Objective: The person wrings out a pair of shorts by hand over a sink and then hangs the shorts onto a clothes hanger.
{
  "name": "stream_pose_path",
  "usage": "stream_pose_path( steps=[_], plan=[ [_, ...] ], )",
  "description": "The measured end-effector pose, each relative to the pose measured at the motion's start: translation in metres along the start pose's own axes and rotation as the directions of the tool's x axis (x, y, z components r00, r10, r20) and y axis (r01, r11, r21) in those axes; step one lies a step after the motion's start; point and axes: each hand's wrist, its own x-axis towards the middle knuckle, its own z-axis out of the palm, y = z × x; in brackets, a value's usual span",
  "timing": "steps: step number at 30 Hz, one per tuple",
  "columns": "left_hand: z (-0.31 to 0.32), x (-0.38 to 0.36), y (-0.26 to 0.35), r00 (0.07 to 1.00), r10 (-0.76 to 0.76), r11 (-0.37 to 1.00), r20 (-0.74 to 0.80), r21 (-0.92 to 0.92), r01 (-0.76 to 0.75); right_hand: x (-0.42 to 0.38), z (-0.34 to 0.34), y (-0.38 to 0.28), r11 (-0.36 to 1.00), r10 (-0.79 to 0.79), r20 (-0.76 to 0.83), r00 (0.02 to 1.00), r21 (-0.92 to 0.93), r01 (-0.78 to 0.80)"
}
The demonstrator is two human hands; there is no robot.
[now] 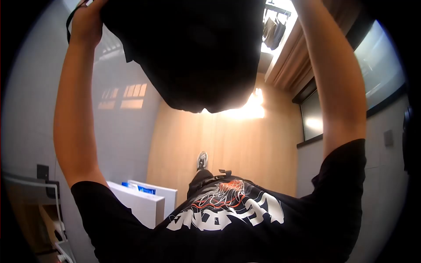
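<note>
Both my arms are raised on either side of a large black cloth item [188, 52], which hangs across the upper middle of the view. At the upper left my left hand [87, 24] has its fingers wrapped round the item's edge, with a thin black strap or loop beside the wrist. The right forearm runs up past the top edge of the view, so my right hand is out of sight. The cloth's top is cut off by the frame, and its lower edge hangs above the wooden floor.
A white open drawer or box [140, 204] with blue packets stands at lower left. Clothes [274, 34] hang on a rail at the upper right. A window [312, 116] is in the right wall. One shoe [202, 160] shows on the wooden floor [175, 140].
</note>
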Motion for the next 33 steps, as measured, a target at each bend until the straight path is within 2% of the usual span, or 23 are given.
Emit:
stream_pose_path(
  steps=[1, 2, 3, 4, 5, 6, 7, 8, 9, 11, 13, 14, 15, 16, 19, 21, 23, 25, 27, 29, 30, 31, 33],
  plan=[
    [-0.018, 0.03, -0.036, 0.986, 0.161, 0.983, 0.053, 0.08, -0.165, 0.014, -0.022, 0.039, 0.999, -0.031, -0.006, 0.999, 0.032, 0.031],
    [-0.022, 0.047, -0.095, 0.996, 0.069, 0.997, 0.053, 0.021, -0.07, 0.03, -0.043, 0.085, 0.996, -0.07, -0.005, 0.998, 0.062, 0.07],
    [-0.003, 0.039, -0.136, 0.982, -0.176, 0.979, 0.068, -0.093, 0.182, 0.038, -0.059, 0.128, 0.993, -0.075, 0.008, 0.997, 0.093, 0.074],
    [0.001, 0.038, -0.196, 0.943, -0.284, 0.944, 0.173, -0.123, 0.307, -0.017, 0.008, 0.107, 0.961, 0.259, -0.362, 0.896, 0.192, -0.2],
    [0.028, 0.02, -0.237, 0.914, -0.315, 0.87, 0.255, -0.308, 0.386, -0.001, -0.005, 0.157, 0.976, 0.219, -0.255, 0.942, 0.044, -0.215],
    [0.034, 0.013, -0.287, 0.818, -0.395, 0.787, 0.419, -0.305, 0.536, 0.014, -0.018, 0.205, 0.976, 0.177, -0.144, 0.974, -0.103, -0.192],
    [0.056, -0.01, -0.323, 0.786, -0.443, 0.669, 0.431, -0.425, 0.61, 0.008, -0.014, 0.226, 0.956, 0.293, -0.056, 0.954, 0.01, -0.293],
    [0.069, -0.029, -0.37, 0.726, -0.509, 0.647, 0.462, -0.351, 0.677, 0.012, -0.028, 0.267, 0.898, 0.422, -0.173, 0.89, -0.058, -0.437],
    [0.082, -0.049, -0.401, 0.68, -0.572, 0.573, 0.459, -0.369, 0.732, 0.005, -0.035, 0.299, 0.879, 0.452, -0.242, 0.858, -0.041, -0.475],
    [0.101, -0.07, -0.44, 0.614, -0.621, 0.42, 0.486, -0.455, 0.785, -0.018, -0.053, 0.315, 0.692, 0.715, -0.295, 0.634, 0.169, -0.702],
    [0.116, -0.062, -0.472, 0.622, -0.607, 0.305, 0.495, -0.578, 0.757, -0.03, -0.1, 0.377, 0.563, 0.825, -0.323, 0.464, 0.39, -0.729],
    [0.109, -0.054, -0.472, 0.618, -0.599, 0.274, 0.508, -0.595, 0.755, -0.035, -0.107, 0.387, 0.561, 0.824, -0.354, 0.442, 0.412, -0.718],
    [0.103, -0.05, -0.508, 0.521, -0.689, 0.165, 0.504, -0.591, 0.79, -0.044, -0.121, 0.406, 0.552, 0.829, -0.376, 0.413, 0.44, -0.708],
    [0.111, -0.03, -0.512, 0.535, -0.641, 0.197, 0.55, -0.556, 0.807, -0.049, -0.136, 0.42, 0.549, 0.833, -0.38, 0.402, 0.485, -0.68],
    [0.124, 0.044, -0.49, 0.567, -0.556, 0.334, 0.608, -0.461, 0.822, -0.025, -0.161, 0.362, 0.617, 0.782, -0.427, 0.454, 0.429, -0.66],
    [0.118, 0.094, -0.461, 0.674, -0.509, 0.454, 0.535, -0.498, 0.739, -0.018, -0.191, 0.317, 0.677, 0.718, -0.489, 0.495, 0.326, -0.66],
    [0.107, 0.128, -0.429, 0.739, -0.444, 0.554, 0.507, -0.493, 0.671, -0.038, -0.239, 0.286, 0.77, 0.634, -0.422, 0.647, 0.275, -0.576],
    [0.095, 0.133, -0.43, 0.764, -0.351, 0.534, 0.541, -0.555, 0.638, -0.059, -0.265, 0.29, 0.744, 0.551, -0.266, 0.791, 0.586, -0.322],
    [0.109, 0.116, -0.453, 0.535, -0.607, 0.139, 0.587, -0.585, 0.799, -0.062, -0.273, 0.34, 0.492, 0.611, -0.064, 0.789, 0.812, -0.316],
    [0.145, 0.086, -0.509, 0.192, -0.759, -0.119, 0.622, -0.423, 0.898, -0.037, -0.259, 0.392, 0.435, 0.789, -0.035, 0.613, 0.736, -0.518],
    [0.168, 0.073, -0.539, 0.253, -0.779, 0.055, 0.573, -0.34, 0.939, -0.025, -0.257, 0.417, 0.527, 0.815, -0.126, 0.566, 0.568, -0.632],
    [0.188, 0.07, -0.557, 0.318, -0.788, 0.224, 0.528, -0.236, 0.946, -0.011, -0.257, 0.422, 0.547, 0.802, -0.151, 0.579, 0.575, -0.608],
    [0.217, 0.093, -0.564, 0.448, -0.786, 0.378, 0.426, -0.242, 0.894, 0.007, -0.282, 0.437, 0.58, 0.771, -0.189, 0.608, 0.601, -0.549]
  ],
)
